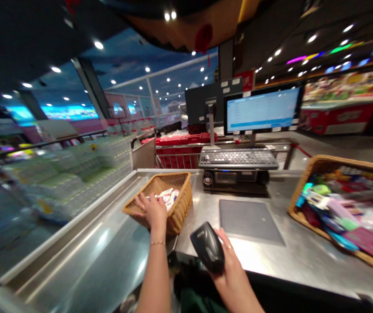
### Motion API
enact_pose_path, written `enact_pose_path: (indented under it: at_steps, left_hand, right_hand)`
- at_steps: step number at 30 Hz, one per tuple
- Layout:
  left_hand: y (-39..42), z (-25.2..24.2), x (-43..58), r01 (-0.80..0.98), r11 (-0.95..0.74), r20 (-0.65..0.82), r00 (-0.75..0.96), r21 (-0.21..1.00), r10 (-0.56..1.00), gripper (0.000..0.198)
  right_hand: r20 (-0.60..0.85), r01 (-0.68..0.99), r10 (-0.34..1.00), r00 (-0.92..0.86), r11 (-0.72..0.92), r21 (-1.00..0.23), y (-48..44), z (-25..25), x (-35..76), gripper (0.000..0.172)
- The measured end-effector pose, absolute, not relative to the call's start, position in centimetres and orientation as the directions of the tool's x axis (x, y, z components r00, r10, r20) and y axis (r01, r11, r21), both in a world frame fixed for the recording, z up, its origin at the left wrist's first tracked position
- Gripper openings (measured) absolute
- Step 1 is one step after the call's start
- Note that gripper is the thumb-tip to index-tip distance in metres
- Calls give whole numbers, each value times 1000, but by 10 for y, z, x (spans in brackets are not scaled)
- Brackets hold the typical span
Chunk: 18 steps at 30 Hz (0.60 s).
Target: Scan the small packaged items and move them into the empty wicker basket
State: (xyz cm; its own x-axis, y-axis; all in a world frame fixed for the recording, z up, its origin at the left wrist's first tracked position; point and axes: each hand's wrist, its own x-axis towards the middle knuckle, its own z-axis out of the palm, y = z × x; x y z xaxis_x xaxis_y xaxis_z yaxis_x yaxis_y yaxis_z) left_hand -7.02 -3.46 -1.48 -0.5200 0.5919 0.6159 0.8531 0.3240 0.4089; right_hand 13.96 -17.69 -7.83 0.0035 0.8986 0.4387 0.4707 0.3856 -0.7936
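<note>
My left hand (152,211) lies over the front rim of a small wicker basket (173,181), its fingers reaching in at white packets (167,198). I cannot tell whether those fingers grip a packet. My right hand (231,266) is shut around a black handheld barcode scanner (208,248), held low above the edge of a steel checkout counter (199,228). The scanner's nose points up and to the left, towards the small basket, with a short gap between them.
A grey mat (250,221) lies on the counter. Behind it stand a keyboard unit (238,158) and a monitor (261,111). A large wicker basket (320,163) of colourful small goods sits at right. A red shopping cart (180,150) stands behind the counter's far end, and stacked packs (69,174) fill the left.
</note>
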Motion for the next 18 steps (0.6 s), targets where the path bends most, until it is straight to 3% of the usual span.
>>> enact_pose_path:
  at_steps: [8, 18]
  left_hand:
    - [-48, -10, 11, 936, 97, 688, -317, 340, 653, 34]
    - [-54, -35, 111, 915, -169, 621, -106, 367, 776, 34]
  right_hand:
    - [461, 520, 887, 35, 378, -766, -175, -82, 163, 53]
    - [410, 634, 899, 150, 231, -738, -186, -86, 216, 49]
